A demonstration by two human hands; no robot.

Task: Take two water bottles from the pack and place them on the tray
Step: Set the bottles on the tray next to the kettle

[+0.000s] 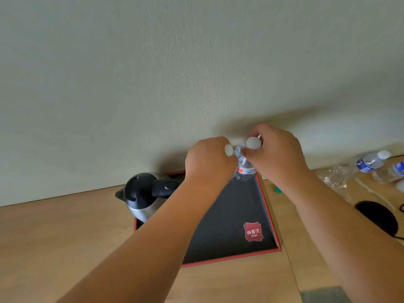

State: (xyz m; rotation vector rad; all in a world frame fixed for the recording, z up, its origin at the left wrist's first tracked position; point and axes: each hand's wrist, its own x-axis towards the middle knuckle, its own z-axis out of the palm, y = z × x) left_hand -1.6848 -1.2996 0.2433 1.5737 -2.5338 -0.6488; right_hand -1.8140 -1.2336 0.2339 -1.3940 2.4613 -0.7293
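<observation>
Soft, even daylight is filling the scene, neither harsh nor dim, and it seems to be coming from the upper left. The wall (153, 73) is catching a broad grey shadow running along its lower right part. The hands are casting a faint shadow on the wall just behind them. The kettle (144, 193) is showing pale glare on its metal belly. Everything is looking slightly soft, and the bottles (371, 162) at the right edge are blurring most. The wide lens is bending the wooden table (65, 237) edge and stretching the forearms toward the corners.
</observation>
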